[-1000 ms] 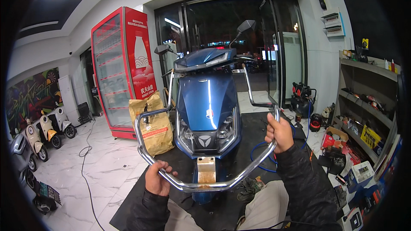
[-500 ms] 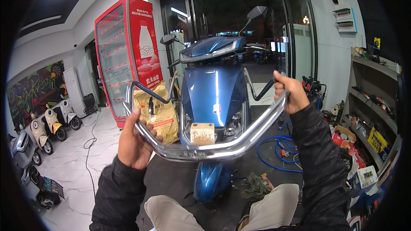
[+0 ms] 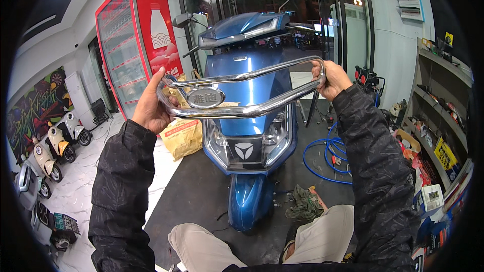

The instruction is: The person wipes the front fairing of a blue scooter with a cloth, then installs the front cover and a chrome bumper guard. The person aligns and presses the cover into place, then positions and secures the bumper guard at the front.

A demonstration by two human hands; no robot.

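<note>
A chrome front guard bar (image 3: 247,113) spans the space between my hands, made of two bent tubes with an oval badge (image 3: 205,97) near its left end. My left hand (image 3: 154,105) is closed around that end. At the opposite end my right hand (image 3: 333,78) grips the bent tube, fingers wrapped round it. Behind the bar stands a blue electric scooter (image 3: 247,199), facing me, with its mirrors up top and its front wheel cover low between my knees. The bar hides part of the scooter's front panel; whether the two touch I cannot tell.
A yellow sack (image 3: 182,138) lies left of the scooter, before a red display fridge (image 3: 156,30). On the right are a blue hose (image 3: 325,158), a crumpled dark cloth (image 3: 302,204) and cluttered shelves (image 3: 428,103). Several small scooters (image 3: 58,143) stand far left.
My hands have raised the guard bar and tilted it, so its badge and both tubes now face me. The light block on the bar no longer shows; the scooter's front emblem is now visible.
</note>
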